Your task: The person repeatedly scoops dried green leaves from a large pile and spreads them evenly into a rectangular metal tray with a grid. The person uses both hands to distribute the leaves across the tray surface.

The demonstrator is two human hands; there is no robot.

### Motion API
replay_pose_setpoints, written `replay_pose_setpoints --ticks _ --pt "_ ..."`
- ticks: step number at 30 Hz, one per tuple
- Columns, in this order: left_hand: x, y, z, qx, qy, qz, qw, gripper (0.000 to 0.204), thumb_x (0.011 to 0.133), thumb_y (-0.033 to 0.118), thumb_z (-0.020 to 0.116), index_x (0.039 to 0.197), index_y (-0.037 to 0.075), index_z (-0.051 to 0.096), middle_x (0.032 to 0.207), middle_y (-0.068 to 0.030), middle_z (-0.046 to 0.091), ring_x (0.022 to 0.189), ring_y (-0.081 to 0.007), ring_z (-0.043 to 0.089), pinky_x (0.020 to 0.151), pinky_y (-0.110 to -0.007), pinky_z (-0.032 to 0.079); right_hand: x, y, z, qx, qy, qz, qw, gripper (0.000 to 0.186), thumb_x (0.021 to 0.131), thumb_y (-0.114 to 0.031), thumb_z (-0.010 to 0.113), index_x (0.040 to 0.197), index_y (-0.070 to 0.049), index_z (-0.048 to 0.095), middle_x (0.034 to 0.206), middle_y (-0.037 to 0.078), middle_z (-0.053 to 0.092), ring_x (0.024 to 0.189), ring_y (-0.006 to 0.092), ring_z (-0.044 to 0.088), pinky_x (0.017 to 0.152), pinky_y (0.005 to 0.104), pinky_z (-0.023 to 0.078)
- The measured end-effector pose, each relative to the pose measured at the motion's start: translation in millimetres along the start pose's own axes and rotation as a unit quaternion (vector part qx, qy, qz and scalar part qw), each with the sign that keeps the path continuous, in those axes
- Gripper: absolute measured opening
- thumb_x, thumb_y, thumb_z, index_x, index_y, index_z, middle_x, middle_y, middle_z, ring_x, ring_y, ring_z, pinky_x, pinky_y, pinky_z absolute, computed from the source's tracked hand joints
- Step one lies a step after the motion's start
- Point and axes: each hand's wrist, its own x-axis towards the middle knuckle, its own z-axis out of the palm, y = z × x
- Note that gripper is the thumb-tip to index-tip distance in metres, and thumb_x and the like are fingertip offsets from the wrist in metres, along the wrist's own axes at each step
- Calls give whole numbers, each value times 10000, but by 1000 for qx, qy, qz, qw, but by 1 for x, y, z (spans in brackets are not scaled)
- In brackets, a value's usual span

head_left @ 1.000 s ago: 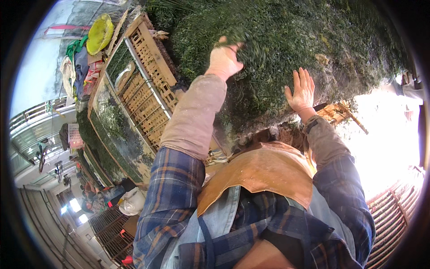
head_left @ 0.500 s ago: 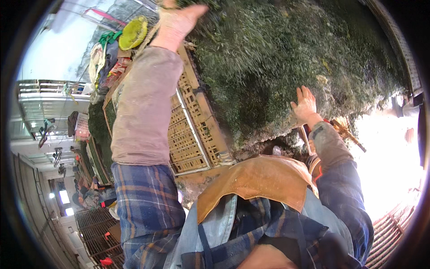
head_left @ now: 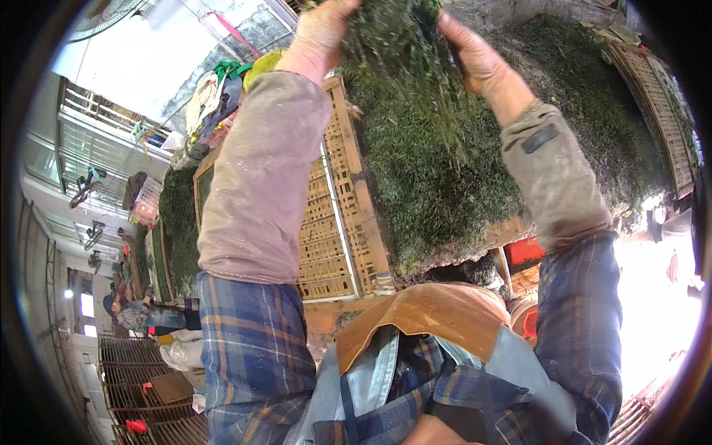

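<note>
Both hands are raised at the top of the view with a clump of loose dark-green leaves (head_left: 397, 52) between them. My left hand (head_left: 320, 33) grips the clump's left side, some of its fingers cut off by the frame edge. On the other side my right hand (head_left: 480, 63) presses in with thumb and palm, its fingers partly behind the leaves. Blurred strands hang and fall from the clump. Below spreads a thick bed of the same leaves (head_left: 437, 200) on a rough-edged work surface.
A slatted bamboo tray (head_left: 326, 252) lies left of the leaf bed, and another woven tray (head_left: 656, 111) stands at the far right. Cloths (head_left: 204, 104) and a yellow-green basin (head_left: 263, 67) are at the back left. A red container (head_left: 524, 251) sits below the near right edge.
My right hand has lifted from the near right edge of the bed up to the far middle. Leaves are now gathered between both hands. My left hand has shifted slightly right.
</note>
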Motion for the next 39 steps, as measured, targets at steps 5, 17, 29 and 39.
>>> replay_pose_setpoints --ticks 5,17,29,39 --pt "-12 -52 -23 96 32 21 995 334 975 217 630 1237 22 703 1119 -122 746 993 -267 703 887 -401 571 -27 63 68 162 7 87 983 334 966 -174 742 1224 25 674 1061 124 740 839 176 714 742 338 595" --pt "-85 -213 -121 479 59 -148 863 728 995 555 601 1486 33 478 1438 -237 568 1323 -377 555 1113 -535 462 7 110 53 35 117 227 966 285 1087 -220 545 1110 45 647 672 -84 420 521 33 317 461 230 278" --pt "-156 -383 -39 708 -348 91 608 947 816 433 832 1617 300 343 1731 -161 57 1546 -444 215 1193 -727 210 37 -48 -24 17 120 -137 983 207 1076 -82 508 1155 92 587 722 -50 323 585 65 292 524 238 280" --pt "-55 -392 -47 667 -236 -32 706 568 970 63 548 1477 319 520 1467 -208 479 1290 -426 536 1020 -565 515 -3 -53 -134 81 240 -45 966 130 1060 -95 566 989 14 552 669 -54 292 551 75 283 516 265 269"
